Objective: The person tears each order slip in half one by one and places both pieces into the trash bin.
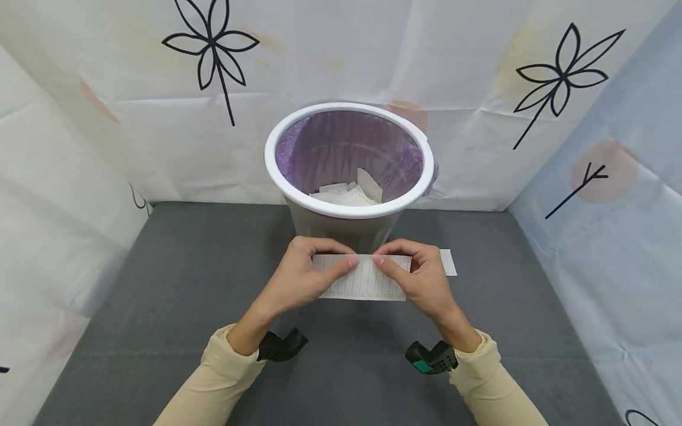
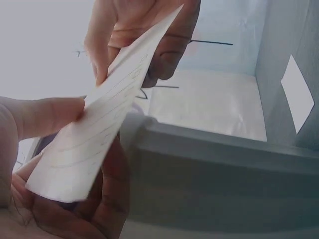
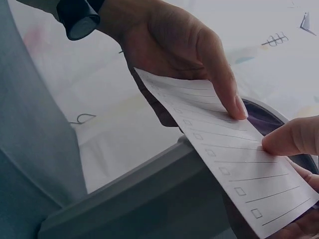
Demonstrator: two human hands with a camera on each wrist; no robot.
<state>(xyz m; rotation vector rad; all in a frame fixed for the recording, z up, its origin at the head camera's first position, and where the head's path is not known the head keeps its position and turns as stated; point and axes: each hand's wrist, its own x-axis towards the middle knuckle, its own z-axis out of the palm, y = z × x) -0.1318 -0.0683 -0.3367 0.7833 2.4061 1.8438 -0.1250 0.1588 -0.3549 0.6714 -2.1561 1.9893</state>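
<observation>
Cream sleeves [image 1: 492,384] are seen nearest, in front of the bin [image 1: 341,225]. Before it, a ruled paper strip [image 1: 364,283] is pinched at its upper edge by the left hand [image 1: 308,273] and right hand [image 1: 424,279]; right of the bin, a slip [image 1: 449,262] is seen on the tabletop [image 1: 224,254]. Tearing is apparently being prepared; opposed pulling would be needed.

left hand [image 1: 299,277] and right hand [image 1: 428,285] close together, thumbs [image 1: 340,269] uppermost, fingers [image 1: 326,245] curled below, forearms [image 1: 213,378] converging

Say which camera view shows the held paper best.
The right wrist view: the held paper spreads large, its ruled lines and boxes clear. The head view shows it smaller, partly covered; the left wrist view shows it steeply slanted, its markings faint.
</observation>
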